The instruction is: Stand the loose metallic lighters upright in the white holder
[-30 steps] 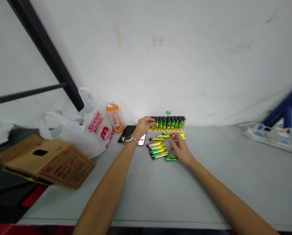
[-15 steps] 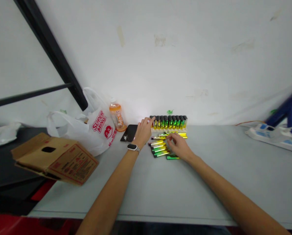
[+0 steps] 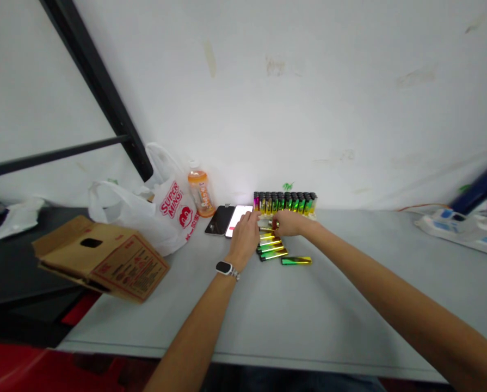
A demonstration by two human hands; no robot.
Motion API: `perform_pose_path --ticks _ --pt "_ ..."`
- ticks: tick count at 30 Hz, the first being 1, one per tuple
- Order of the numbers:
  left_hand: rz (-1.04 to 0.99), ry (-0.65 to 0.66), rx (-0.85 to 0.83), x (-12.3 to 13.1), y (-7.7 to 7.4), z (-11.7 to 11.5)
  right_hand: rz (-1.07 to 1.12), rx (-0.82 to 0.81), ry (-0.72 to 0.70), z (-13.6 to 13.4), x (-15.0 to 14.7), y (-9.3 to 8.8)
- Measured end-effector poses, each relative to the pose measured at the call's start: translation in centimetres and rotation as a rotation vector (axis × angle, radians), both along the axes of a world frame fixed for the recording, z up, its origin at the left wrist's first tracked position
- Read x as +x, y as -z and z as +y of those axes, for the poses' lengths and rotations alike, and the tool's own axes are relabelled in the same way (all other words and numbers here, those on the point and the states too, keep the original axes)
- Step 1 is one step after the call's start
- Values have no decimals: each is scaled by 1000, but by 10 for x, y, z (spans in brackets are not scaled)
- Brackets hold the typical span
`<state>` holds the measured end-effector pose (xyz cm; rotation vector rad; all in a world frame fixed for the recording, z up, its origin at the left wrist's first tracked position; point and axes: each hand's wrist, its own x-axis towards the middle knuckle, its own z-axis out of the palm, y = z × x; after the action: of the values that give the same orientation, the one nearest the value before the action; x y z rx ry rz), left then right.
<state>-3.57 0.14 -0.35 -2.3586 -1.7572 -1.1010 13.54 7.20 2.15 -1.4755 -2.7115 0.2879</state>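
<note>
Upright lighters (image 3: 286, 202) with black tops stand in rows in a pale holder against the wall; the leftmost one is pink. In front of them several green and yellow lighters (image 3: 272, 251) lie flat in a loose pile. One more lighter (image 3: 296, 261) lies apart, to the right of the pile. My left hand (image 3: 245, 235) is low beside the pile's left side, fingers bent toward it; whether it holds anything is hidden. My right hand (image 3: 286, 223) is closed on a lighter (image 3: 272, 223) just in front of the holder.
A black phone (image 3: 220, 220) and a phone with a lit screen (image 3: 238, 216) lie left of the holder. Farther left are an orange bottle (image 3: 202, 193), a white plastic bag (image 3: 161, 218) and an open cardboard box (image 3: 116, 258). A power strip (image 3: 459, 231) is at the right.
My left hand has come down from the holder's left end toward the pile, showing the lit phone. My right hand has moved up and left, uncovering the separate lighter.
</note>
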Motion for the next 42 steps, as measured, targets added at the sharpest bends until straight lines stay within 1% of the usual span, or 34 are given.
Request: perform_pose_path --ticks 2,5,7,9,12,15,16,18,19,21,24,26,30,33,39,42 --pt "-36 11 20 -1 1 2 74 32 20 -2 4 5" --pt "-123 16 50 0 1 3 279 66 42 -12 15 12" --pt "-189 23 53 4 2 2 448 33 50 -22 25 18" --pt "-265 41 38 12 3 0 597 -57 59 -34 35 25" --pt "-448 76 -35 28 4 -3 779 -217 79 -51 47 35" --pt "-696 88 -171 45 6 -5 912 -304 87 -67 54 40" --pt "-771 101 -222 51 7 -5 945 -313 85 -72 54 39" --pt "-896 166 -310 60 10 -7 998 -313 79 -80 52 38" --pt "-944 210 -334 63 10 -8 1018 -304 81 -83 51 37" --pt "-996 283 -330 68 11 -10 1036 -264 106 -87 48 36" --pt "-1013 302 -244 71 9 -14 1047 -174 178 -90 47 37" --pt "-1022 304 -204 72 8 -16 1094 -102 232 -90 49 39" --pt "-1050 334 -277 72 8 -21 1172 2 323 -88 53 44" --pt "-992 313 -287 72 6 -27 1156 3 349 -88 53 49" --pt "-840 173 -237 72 5 -32 1127 -25 357 -87 51 53" --pt "-766 168 -215 73 7 -29 1105 -24 363 -87 51 52"
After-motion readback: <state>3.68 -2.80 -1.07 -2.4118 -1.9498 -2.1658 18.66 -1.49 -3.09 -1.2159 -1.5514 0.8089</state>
